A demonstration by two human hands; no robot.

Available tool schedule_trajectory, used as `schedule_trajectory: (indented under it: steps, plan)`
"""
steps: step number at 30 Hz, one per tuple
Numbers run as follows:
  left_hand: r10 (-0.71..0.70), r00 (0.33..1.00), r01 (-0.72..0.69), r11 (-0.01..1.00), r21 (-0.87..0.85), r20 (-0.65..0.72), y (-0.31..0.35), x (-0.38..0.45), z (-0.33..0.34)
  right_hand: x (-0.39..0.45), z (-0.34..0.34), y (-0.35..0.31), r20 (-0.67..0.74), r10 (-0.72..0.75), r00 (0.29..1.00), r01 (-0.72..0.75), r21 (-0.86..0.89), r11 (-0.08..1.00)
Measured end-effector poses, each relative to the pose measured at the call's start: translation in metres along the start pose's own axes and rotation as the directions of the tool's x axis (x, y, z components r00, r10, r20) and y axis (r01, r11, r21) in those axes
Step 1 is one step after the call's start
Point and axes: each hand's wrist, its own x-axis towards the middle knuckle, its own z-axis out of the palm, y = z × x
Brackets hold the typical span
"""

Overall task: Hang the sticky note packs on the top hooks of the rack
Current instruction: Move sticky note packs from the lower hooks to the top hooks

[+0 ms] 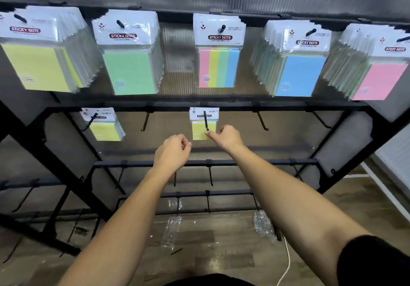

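A yellow sticky note pack in shiny clear plastic hangs on a thin black hook in the middle of the frame. My right hand touches its bottom edge, fingers curled, pinching it I think. My left hand is a loose fist, holding nothing, just left of it. Full packs hang along the top.

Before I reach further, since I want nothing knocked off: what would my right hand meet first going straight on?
Probably the yellow sticky note pack on the middle second-row hook; the right hand already seems at its lower edge, though depth is unclear.
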Motion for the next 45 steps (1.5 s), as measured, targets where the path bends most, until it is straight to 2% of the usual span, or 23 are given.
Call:
schedule_trajectory:
  steps: [5, 10, 15, 24, 28, 34, 40, 45]
  plan:
    - [0.033, 0.998, -0.033, 0.999, -0.002, 0.051, -0.019, 0.007, -0.002, 0.007, 0.019, -0.001, -0.032, 0.056, 0.998, -0.055, 0.034, 0.998]
    - [0.075, 0.993, -0.077, 0.997, 0.011, 0.088, -0.027, 0.010, -0.003, 0.004, 0.028, -0.003, -0.125, 0.097, 0.987, -0.069, 0.207, 0.976]
    - [0.105, 0.988, -0.105, 0.994, -0.001, 0.112, -0.036, 0.011, -0.004, -0.004, 0.035, -0.002, -0.138, 0.107, 0.985, -0.071, 0.244, 0.967]
    - [0.082, 0.988, -0.084, 0.996, 0.010, 0.133, -0.048, 0.007, -0.005, -0.027, 0.047, 0.000, -0.193, 0.025, 0.981, 0.023, 0.241, 0.970]
    - [0.069, 0.991, -0.068, 0.998, -0.012, 0.117, -0.051, 0.010, -0.005, -0.044, 0.046, 0.012, -0.244, 0.020, 0.970, 0.055, 0.295, 0.954]
    - [0.076, 0.993, -0.072, 0.996, -0.056, 0.088, -0.047, 0.021, -0.003, -0.078, 0.029, 0.026, -0.330, -0.026, 0.944, 0.129, 0.295, 0.947]
    - [0.115, 0.991, -0.105, 0.986, -0.133, 0.074, -0.038, 0.040, 0.007, -0.107, 0.013, 0.027, -0.325, -0.138, 0.936, 0.237, 0.289, 0.928]
    - [0.135, 0.988, -0.124, 0.984, -0.126, 0.076, -0.022, 0.058, 0.016, -0.109, -0.006, 0.025, -0.406, -0.153, 0.901, 0.286, 0.291, 0.913]
